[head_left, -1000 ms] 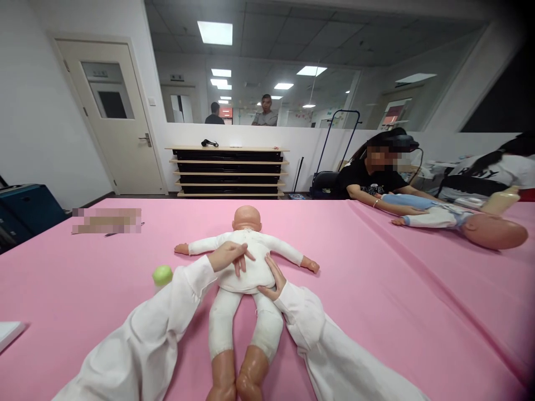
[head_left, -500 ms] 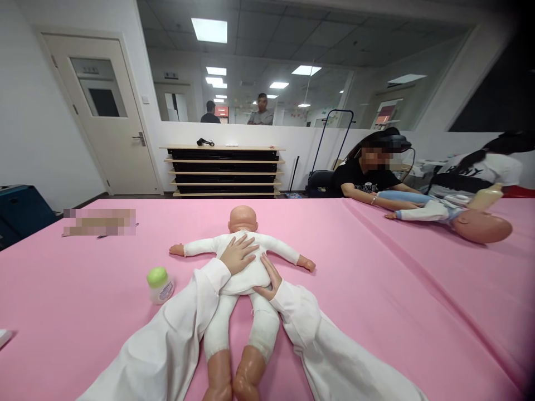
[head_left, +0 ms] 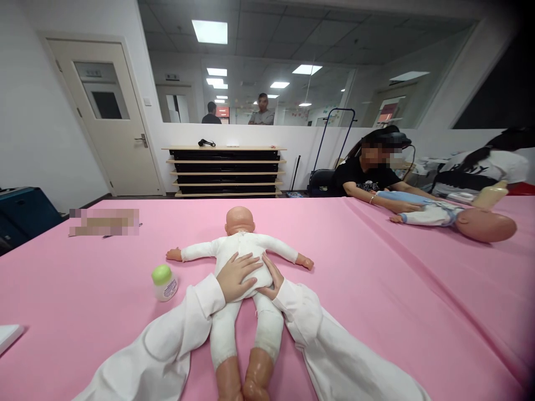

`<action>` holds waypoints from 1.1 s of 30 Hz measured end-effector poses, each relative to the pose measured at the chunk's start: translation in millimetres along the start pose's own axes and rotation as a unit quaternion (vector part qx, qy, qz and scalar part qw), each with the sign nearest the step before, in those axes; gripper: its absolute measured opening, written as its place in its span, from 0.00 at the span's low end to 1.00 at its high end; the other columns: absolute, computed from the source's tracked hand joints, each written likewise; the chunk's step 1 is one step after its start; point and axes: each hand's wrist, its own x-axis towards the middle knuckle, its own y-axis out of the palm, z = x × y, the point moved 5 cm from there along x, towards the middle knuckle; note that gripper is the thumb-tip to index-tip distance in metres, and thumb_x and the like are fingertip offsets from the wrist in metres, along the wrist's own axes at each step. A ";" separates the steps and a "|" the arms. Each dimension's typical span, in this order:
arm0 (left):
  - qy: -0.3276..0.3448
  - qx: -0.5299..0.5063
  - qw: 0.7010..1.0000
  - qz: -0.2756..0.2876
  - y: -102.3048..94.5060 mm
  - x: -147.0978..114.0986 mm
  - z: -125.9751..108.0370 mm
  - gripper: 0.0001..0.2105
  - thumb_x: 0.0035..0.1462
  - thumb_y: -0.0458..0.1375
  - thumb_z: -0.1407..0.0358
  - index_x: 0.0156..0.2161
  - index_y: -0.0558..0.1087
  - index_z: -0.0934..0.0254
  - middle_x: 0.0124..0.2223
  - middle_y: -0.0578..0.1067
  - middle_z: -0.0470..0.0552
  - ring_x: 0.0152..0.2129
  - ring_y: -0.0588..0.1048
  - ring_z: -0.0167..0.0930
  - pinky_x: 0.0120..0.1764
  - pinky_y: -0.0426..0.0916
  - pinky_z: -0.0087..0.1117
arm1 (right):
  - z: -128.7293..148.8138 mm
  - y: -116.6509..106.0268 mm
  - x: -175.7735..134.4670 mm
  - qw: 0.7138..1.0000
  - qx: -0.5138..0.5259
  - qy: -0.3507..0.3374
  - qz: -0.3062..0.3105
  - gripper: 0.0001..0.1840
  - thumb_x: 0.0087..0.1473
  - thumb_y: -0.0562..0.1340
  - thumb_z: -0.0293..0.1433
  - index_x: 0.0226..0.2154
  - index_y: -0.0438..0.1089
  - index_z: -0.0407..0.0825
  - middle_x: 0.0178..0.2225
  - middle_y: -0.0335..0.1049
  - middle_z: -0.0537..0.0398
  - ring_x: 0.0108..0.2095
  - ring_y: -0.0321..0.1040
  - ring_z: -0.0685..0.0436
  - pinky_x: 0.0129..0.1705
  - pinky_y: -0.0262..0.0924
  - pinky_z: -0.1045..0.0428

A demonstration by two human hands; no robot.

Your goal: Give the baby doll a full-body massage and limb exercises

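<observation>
A baby doll [head_left: 238, 245] in a white cloth suit lies face down on the pink table cover [head_left: 359, 312], head away from me and arms stretched out to both sides. My left hand [head_left: 239, 276] rests flat on the doll's lower back with its fingers spread. Against the right side of the doll's waist lies my right hand [head_left: 272, 277], fingers extended and thumb pointing inward over the bottom. Neither hand is closed around anything. To the left of the doll stands a small jar [head_left: 164, 283] with a green lid.
A white flat object [head_left: 9, 337] lies at the left edge, near a blurred patch [head_left: 104, 223] farther back. At the right, a co-worker [head_left: 371, 167] in black handles another doll [head_left: 443, 214] beside a bottle [head_left: 490, 195]. A low shelf [head_left: 225, 170] stands behind the table.
My left hand has slid down the doll's back toward its bottom. My right hand stays at the waist. The doll's legs have shifted slightly to the right in view.
</observation>
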 end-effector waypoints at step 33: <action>0.039 -0.104 0.994 -0.019 4.4 -103.9 -34.9 0.17 0.61 0.40 0.62 0.47 0.69 0.56 0.50 0.70 0.49 0.50 0.63 0.33 0.54 0.53 0.41 | 128.9 -20.6 -60.1 0.956 -0.065 -0.076 0.276 0.17 0.56 0.50 0.40 0.43 0.68 0.57 0.50 0.65 0.56 0.59 0.48 0.43 0.61 0.25 0.37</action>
